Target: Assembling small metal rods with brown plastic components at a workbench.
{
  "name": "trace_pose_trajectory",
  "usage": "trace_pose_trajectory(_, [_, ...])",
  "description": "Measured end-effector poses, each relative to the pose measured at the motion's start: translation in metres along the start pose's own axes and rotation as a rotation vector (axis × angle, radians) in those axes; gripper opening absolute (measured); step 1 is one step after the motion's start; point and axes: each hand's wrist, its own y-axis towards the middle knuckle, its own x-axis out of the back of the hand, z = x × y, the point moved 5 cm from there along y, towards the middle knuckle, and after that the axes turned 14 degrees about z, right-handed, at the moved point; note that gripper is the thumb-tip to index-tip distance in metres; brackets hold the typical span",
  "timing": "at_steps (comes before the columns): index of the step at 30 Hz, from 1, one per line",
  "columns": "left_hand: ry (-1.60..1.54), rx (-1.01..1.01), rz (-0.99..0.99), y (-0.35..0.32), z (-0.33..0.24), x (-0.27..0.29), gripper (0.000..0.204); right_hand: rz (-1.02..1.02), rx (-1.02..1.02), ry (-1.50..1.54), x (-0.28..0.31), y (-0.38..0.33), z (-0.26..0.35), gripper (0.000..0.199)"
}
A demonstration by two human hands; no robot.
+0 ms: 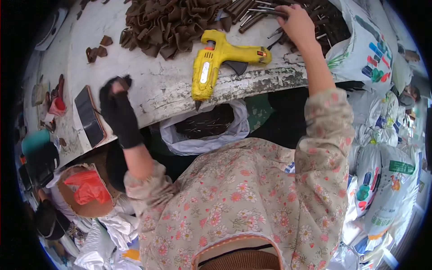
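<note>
My left hand point(118, 110), in a black fingerless glove, hovers over the table's front edge beside a phone. Its fingers are closed together; a small dark bit shows at the tips, too unclear to name. Over a heap of dark brown rods with thin metal ends point(321, 22), my bare right hand point(297, 24) pinches one brown rod point(272, 12), which points left. Between my hands a yellow hot glue gun point(208, 67) lies on its side, nozzle toward me at the table edge. Behind it rises a pile of curled brown strips point(168, 24).
The worn white table point(148, 85) carries a dark phone point(90, 116) and a few loose brown pieces point(96, 53) on the left. A white sack point(366, 45) borders the rods. Below the edge sits an open white bag point(204, 128) of brown rods; a carton point(85, 191) stands lower left.
</note>
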Motion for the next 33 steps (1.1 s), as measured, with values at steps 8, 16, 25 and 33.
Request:
trace_pose_trajectory(8, [-0.558,0.432,0.32,-0.117,-0.033,-0.069,0.008,0.001,-0.042,0.593,0.01,0.007,0.015,0.026])
trace_pose_trajectory(16, [-0.564,0.42,0.365,-0.133,-0.008,-0.097,0.014,0.177,0.108,0.836,0.014,-0.072,0.1,0.043])
trace_pose_trajectory(25, [-0.802,0.615,0.418,-0.123,-0.024,-0.104,0.015,0.316,0.061,0.469,0.016,-0.083,0.118,0.066])
trace_pose_trajectory(33, [-0.674,0.622,0.42,-0.119,-0.026,-0.103,0.018,0.311,0.155,0.544,0.014,-0.078,0.11,0.058])
